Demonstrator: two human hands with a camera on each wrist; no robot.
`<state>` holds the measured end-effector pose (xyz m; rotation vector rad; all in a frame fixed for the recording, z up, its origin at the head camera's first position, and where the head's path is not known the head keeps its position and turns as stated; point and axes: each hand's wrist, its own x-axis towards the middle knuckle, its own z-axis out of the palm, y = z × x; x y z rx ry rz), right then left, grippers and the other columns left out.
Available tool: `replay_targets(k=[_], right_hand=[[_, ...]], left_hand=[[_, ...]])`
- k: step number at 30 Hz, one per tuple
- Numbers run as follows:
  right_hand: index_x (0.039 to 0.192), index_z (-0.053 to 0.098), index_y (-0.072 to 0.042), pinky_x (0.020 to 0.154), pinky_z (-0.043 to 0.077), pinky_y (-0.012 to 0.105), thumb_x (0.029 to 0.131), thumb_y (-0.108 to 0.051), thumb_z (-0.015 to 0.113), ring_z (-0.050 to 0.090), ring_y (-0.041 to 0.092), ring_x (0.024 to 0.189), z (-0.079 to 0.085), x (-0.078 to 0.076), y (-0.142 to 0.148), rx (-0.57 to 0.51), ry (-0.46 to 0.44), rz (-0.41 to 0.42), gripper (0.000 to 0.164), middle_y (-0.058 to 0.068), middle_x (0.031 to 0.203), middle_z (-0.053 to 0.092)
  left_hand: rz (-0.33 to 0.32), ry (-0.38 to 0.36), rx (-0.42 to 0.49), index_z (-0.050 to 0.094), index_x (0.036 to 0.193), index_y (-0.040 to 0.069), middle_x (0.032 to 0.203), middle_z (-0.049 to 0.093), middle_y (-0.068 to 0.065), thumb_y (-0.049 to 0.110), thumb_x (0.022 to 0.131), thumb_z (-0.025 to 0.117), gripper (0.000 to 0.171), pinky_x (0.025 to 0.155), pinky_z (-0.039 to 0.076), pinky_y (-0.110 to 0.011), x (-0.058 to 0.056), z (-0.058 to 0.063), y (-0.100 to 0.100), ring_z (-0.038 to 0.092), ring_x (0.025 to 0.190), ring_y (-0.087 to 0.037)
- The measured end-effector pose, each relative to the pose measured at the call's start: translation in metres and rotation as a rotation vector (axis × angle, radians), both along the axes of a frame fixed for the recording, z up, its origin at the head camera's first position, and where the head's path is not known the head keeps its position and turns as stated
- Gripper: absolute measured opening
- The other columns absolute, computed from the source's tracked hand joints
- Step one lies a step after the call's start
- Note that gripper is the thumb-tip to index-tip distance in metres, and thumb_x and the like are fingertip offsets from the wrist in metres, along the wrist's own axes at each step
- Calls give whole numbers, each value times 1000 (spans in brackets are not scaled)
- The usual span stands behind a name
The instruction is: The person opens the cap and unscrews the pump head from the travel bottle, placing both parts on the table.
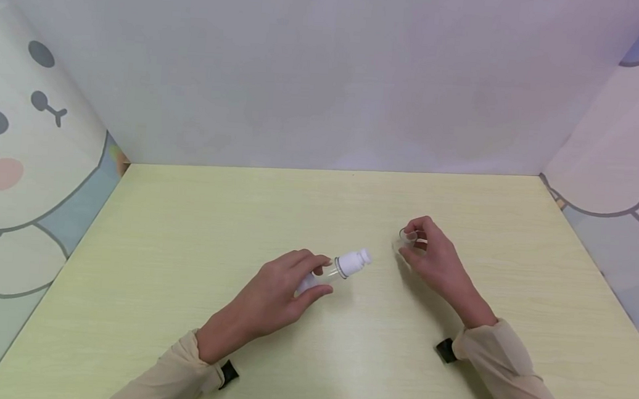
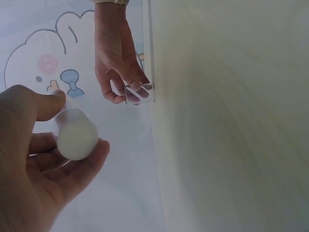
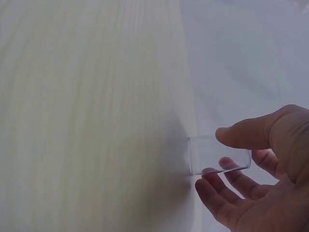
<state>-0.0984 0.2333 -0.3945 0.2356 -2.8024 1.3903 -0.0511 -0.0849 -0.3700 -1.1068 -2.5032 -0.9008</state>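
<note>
My left hand [image 1: 276, 292] holds a small pump bottle [image 1: 332, 273] above the table, thumb on one side and fingers on the other. The bottle tilts, its white pump top [image 1: 351, 263] pointing right and its clear body partly covered by the fingers. Its round whitish base [image 2: 77, 139] faces the camera in the left wrist view. To the right, my right hand [image 1: 436, 260] pinches a clear cap [image 3: 207, 153], a short see-through cylinder, between thumb and fingers. One end of the cap is right at the tabletop in the right wrist view.
Both hands are over a pale wood-grain table [image 1: 213, 210]. A plain whitish panel [image 1: 328, 76] rises behind its far edge. Side panels with cartoon animals, one on the left [image 1: 13, 203] and one on the right [image 1: 606, 158], flank the table.
</note>
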Motion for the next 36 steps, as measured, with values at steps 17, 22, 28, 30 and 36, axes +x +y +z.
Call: replay_targets(k=[17,22,28,30,36], right_hand=[[121,56,-1,104,50,48,96,-5,72,61,31,119,3,1,-1,9,118,-60,30,14,122,63],[122,57,-1,104,48,48,98,-7,71,60,32,120,8,3,-2,17,147,-68,29,14,124,63],[123,57,-2,107,46,53,98,-9,71,59,35,122,14,6,-5,13,163,-76,30,14,126,63],[124,57,-2,107,46,53,98,-9,71,60,34,121,16,7,-6,17,178,-74,30,13,126,63],[122,58,-2,104,47,36,97,-6,72,61,30,117,19,11,-11,25,248,-62,29,10,122,65]], left_hand=[[12,-32,-12,69,123,5,103,71,-1,26,94,79,37,71,53,-21,-1,-1,0,61,83,-9],[17,-28,-9,68,123,7,104,71,-1,26,94,79,36,71,53,-21,-2,0,0,61,84,-9],[22,-23,-1,68,123,6,105,71,-1,25,94,79,36,71,54,-22,-2,-1,-1,63,85,-9],[24,-23,-2,68,123,5,105,71,-2,25,94,79,36,71,54,-22,-2,-1,-1,63,85,-9],[30,-30,-7,68,124,6,106,71,-1,25,95,78,37,72,54,-22,-3,-2,-2,63,87,-10]])
